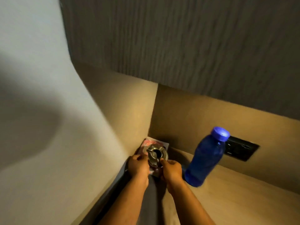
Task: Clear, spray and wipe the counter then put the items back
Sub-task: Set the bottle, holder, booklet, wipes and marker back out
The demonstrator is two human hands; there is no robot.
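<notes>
A: While both hands work the corner, what's on the left?

B: Plain wall (40, 78), shadowed. Left hand (138, 165) sits at its foot, fingers curled, pinching the left rim of a metal ashtray (157, 153).

A: Ashtray position?

B: Far left corner of the counter (235, 197), on a pink-and-white card (150, 142). Whether it rests on the card or is lifted off it, can't tell. Card partly hidden under it.

A: Right hand?

B: Right hand (172, 169) just beside the left, thumb and fingers closed on the near-right rim of the same ashtray. So two-handed grasp, one object.

A: Further right?

B: Blue bottle (205, 159), blue cap, upright on the counter, near the right hand, not touching it. Looks tilted, likely lens distortion.

A: Behind it?

B: Black socket plate (241, 150) on the back wall, partly covered by the bottle's cap. Dark wood-grain cabinet (178, 38) overhead.

A: Cloth or spray?

B: Dark strip between the forearms along the counter edge; can't tell what it is.
</notes>
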